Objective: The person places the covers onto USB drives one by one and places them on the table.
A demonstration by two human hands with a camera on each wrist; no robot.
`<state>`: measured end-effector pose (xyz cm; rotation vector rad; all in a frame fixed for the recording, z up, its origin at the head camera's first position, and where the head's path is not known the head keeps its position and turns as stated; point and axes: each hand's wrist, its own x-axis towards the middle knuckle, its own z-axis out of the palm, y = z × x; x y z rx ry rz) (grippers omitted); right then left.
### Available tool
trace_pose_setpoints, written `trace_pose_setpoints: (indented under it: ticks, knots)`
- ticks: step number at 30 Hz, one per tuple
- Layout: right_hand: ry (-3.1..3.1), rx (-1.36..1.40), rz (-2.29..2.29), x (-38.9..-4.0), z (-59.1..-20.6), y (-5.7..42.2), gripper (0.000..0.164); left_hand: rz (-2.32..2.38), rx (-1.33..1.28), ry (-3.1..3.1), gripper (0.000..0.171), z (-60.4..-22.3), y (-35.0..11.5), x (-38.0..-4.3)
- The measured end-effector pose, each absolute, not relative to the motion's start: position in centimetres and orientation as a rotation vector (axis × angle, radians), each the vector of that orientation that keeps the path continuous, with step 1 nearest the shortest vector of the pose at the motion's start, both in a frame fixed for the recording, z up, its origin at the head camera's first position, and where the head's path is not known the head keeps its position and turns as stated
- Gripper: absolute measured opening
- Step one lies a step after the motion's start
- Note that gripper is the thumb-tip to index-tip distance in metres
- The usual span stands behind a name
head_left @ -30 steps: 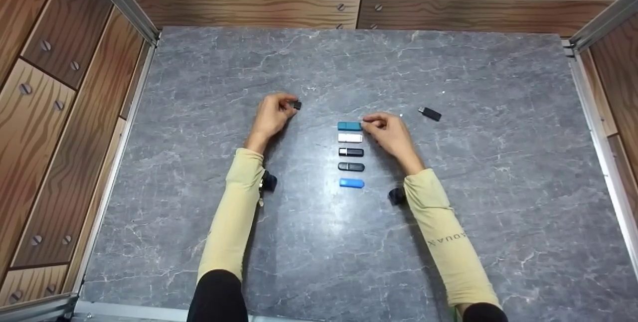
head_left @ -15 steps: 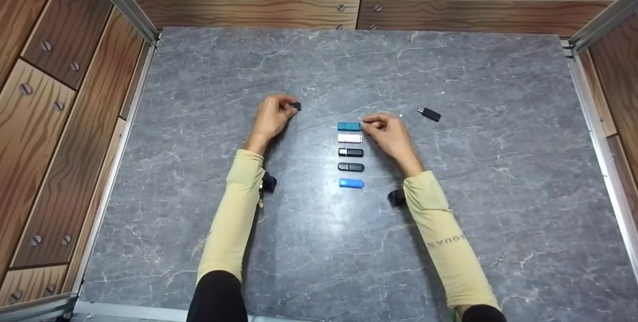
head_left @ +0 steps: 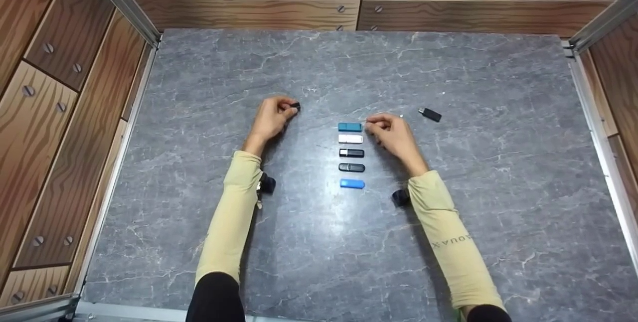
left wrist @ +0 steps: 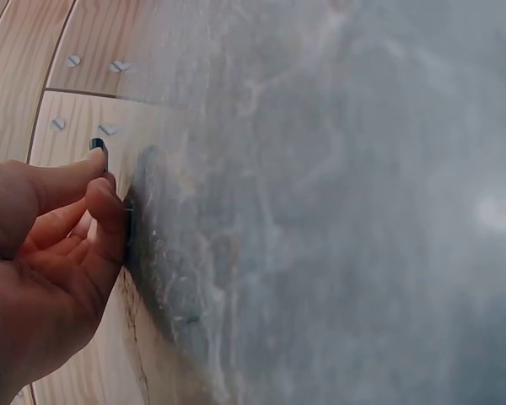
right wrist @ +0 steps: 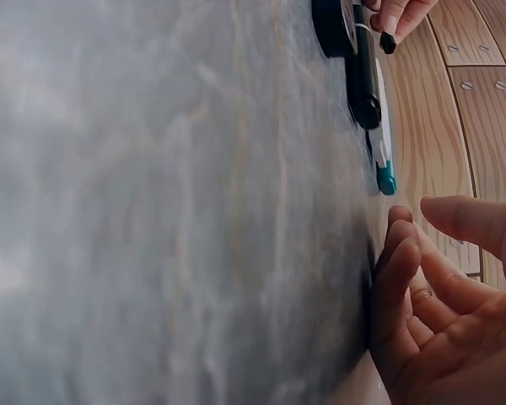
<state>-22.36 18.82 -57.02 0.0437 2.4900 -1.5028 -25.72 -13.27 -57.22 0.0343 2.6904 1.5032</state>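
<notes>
In the head view my left hand [head_left: 270,118] pinches a small black USB stick [head_left: 296,106] between thumb and fingers. Its dark end pokes past the thumb in the left wrist view [left wrist: 99,145]. My right hand [head_left: 394,133] lies just right of the teal USB stick [head_left: 350,127], a small gap between them. Its fingers curl loosely, and the right wrist view shows nothing between thumb and forefinger. Below the teal stick, a column holds a white USB stick [head_left: 350,139], a black one with a silver end [head_left: 352,153], a dark rounded one [head_left: 352,167] and a blue one [head_left: 352,183].
Another black USB stick [head_left: 430,114] with its metal plug bared lies tilted to the right of my right hand. Everything rests on a grey marbled tabletop [head_left: 319,68]. Wood-patterned panels [head_left: 249,13] enclose the back and sides.
My right hand has drawn slightly to the right, off the end of the teal USB stick. My left hand stays almost in place, still pinching the black USB stick.
</notes>
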Motion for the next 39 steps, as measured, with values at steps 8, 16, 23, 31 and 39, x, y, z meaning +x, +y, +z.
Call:
trace_pose_setpoints:
  ticks: [8, 16, 23, 31, 39]
  knots:
    - [2.413, 0.079, -1.595, -22.5, -56.7, 20.1, 0.032, 1.6, 0.041, 2.584, 0.023, -57.1, -13.4, -25.6]
    - [2.489, 0.079, -1.595, -22.5, -56.6, 21.4, 0.03, 1.635, 0.014, 2.529, 0.025, -57.0, -13.4, -25.5]
    - [2.585, 0.089, -1.526, -22.4, -56.6, 22.7, 0.028, 1.632, 0.01, 2.514, 0.026, -57.0, -13.4, -25.5]
    - [2.624, 0.124, -1.507, -22.4, -56.8, 24.1, 0.027, 1.65, 0.001, 2.485, 0.027, -57.1, -13.4, -25.3]
    - [2.625, 0.163, -1.567, -22.3, -56.7, 25.0, 0.026, 1.665, -0.012, 2.503, 0.025, -57.2, -13.2, -25.2]
